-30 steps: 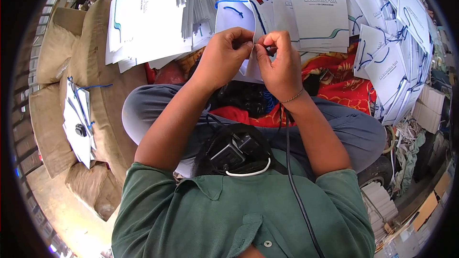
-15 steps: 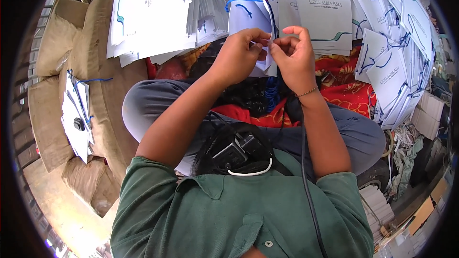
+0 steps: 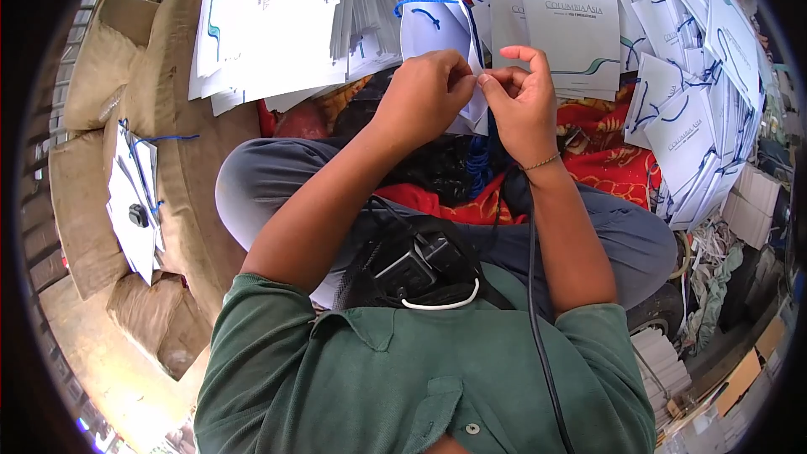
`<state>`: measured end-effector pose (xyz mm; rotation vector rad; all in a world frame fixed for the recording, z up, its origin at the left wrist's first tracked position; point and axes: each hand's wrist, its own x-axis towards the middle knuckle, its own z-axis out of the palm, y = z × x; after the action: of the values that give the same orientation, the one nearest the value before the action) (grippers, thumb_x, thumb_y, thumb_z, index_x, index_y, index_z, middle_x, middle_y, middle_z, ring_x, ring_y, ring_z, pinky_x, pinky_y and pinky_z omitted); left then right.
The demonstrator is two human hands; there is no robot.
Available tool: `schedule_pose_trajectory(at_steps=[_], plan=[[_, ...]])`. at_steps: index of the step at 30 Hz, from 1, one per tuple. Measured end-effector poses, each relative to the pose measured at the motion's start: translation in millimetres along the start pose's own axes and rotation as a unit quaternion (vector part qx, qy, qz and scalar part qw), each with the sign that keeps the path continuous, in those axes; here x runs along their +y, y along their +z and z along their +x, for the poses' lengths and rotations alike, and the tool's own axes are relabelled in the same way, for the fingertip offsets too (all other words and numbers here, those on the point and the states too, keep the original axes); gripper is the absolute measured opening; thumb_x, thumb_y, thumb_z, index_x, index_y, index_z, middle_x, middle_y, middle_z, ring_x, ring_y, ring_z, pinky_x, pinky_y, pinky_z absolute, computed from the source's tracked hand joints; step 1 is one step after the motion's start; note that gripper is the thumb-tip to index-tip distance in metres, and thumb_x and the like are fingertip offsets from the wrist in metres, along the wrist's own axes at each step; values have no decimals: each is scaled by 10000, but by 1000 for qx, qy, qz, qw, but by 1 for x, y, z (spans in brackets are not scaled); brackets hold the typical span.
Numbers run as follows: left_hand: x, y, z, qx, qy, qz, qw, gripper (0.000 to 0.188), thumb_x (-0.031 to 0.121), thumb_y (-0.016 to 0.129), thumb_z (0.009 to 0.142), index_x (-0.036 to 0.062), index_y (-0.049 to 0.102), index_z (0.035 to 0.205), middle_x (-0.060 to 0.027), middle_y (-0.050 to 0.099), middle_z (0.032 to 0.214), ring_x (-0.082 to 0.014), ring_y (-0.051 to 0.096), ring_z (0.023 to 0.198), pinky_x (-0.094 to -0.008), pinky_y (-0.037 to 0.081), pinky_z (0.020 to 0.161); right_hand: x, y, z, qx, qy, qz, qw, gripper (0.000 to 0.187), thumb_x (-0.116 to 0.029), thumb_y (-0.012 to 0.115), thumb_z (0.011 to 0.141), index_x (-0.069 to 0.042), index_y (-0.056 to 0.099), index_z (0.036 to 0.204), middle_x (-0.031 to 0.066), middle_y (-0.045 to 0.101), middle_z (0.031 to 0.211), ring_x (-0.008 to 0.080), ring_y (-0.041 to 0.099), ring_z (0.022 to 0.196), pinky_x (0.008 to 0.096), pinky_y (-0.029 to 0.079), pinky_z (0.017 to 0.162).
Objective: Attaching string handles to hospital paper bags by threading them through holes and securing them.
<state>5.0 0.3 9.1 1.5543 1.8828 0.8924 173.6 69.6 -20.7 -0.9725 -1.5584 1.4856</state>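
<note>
A white paper bag [image 3: 430, 29] stands partly opened before me, with a blue cord handle [image 3: 429, 2] looped across its upper part. My left hand [image 3: 424, 94] is closed on the bag's near right part, its fingertips curled and partly hidden. Close against it, my right hand [image 3: 521, 101] pinches thumb and forefinger together at the bag's edge, another finger raised. Whatever lies in that pinch is too small to make out. Below the hands hangs a bundle of blue cord [image 3: 478, 164], near a black plastic bundle [image 3: 433, 168].
Flat white printed sheets [image 3: 269, 29] are stacked at the far left. Finished-looking bags with blue handles [image 3: 572, 29] stand at the back, and a large pile [image 3: 693, 118] fills the right. A brown sofa [image 3: 181, 118] is at left; red patterned cloth [image 3: 609, 160] lies beneath.
My left hand has shifted slightly right, its fingers closing nearer to my right fingertips. The right hand stays almost in place. The bag has barely moved.
</note>
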Motion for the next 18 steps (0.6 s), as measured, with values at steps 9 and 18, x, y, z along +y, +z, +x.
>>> schedule_pose_trajectory(at_steps=[9, 18], plan=[[-11, -4, 4, -24, -31, -61, 997, 215, 163, 745, 1005, -37, 756, 1086, -188, 792, 934, -241, 759, 828, -383, 592, 809, -1, 4, -2, 0, -21, -33, 999, 409, -10, 771, 971, -14, 565, 1325, 145, 808, 956, 149, 751, 811, 302, 583, 732], [-7, 0, 3, 7, 10, 29, 999, 220, 190, 756, 949, -28, 727, 969, -236, 760, 893, -407, 756, 826, -462, 586, 769, -3, 9, -8, -13, -38, -47, 998, 384, 1, 754, 979, -24, 582, 1322, 155, 811, 969, 177, 773, 812, 310, 597, 751]])
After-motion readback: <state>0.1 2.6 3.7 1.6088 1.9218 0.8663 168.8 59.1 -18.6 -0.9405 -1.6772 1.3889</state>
